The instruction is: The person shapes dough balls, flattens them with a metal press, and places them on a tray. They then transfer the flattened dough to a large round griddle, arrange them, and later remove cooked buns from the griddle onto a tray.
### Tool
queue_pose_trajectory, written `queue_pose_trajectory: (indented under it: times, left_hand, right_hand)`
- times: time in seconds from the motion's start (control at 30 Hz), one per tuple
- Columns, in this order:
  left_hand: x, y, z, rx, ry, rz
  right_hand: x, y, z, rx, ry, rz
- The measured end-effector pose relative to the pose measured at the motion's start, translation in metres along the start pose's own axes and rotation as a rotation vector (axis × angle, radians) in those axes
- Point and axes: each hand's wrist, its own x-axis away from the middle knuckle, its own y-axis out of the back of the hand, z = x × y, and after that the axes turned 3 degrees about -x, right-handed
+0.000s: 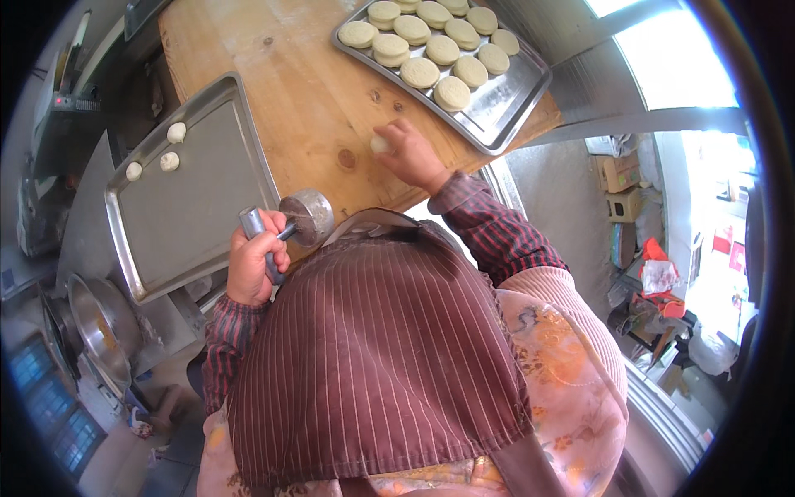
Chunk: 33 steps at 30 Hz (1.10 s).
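My left hand (254,255) grips the T-shaped handle of a round metal press (307,217), its disc-like head near the table edge by my apron. Over the wooden table (310,112), my right hand (407,152) has its fingers around a small pale dough ball (379,144). On the metal tray (189,205) at the left lie several small dough pieces (169,161). Another metal tray (497,118), beyond my right hand, bears many flat round dough cakes (419,72), some stacked in pairs.
Metal bowls (102,323) stand at the lower left, below the left tray. A metal-framed wall (584,87) borders the table on the right. Farther right, cardboard boxes (618,173) and bags (714,351) lie on the floor.
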Motion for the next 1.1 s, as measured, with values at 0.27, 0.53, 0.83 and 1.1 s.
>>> queue_pose_trajectory:
  times: [0.27, 0.53, 0.83, 1.1]
  left_hand:
    - [-0.008, -0.016, 0.008, -0.059, 0.023, -0.026]
    - [-0.015, -0.018, 0.017, -0.043, 0.022, -0.028]
    - [-0.055, -0.062, 0.004, -0.212, -0.012, 0.020]
    - [-0.126, -0.122, -0.001, -0.522, -0.042, 0.065]
  right_hand:
    - [0.010, -0.046, -0.004, 0.000, 0.362, -0.228]
    - [0.009, -0.055, -0.003, 0.066, 0.202, -0.104]
    - [0.017, -0.022, -0.014, 0.070, 0.257, -0.267]
    - [0.041, 0.027, -0.063, 0.202, 0.041, -0.261]
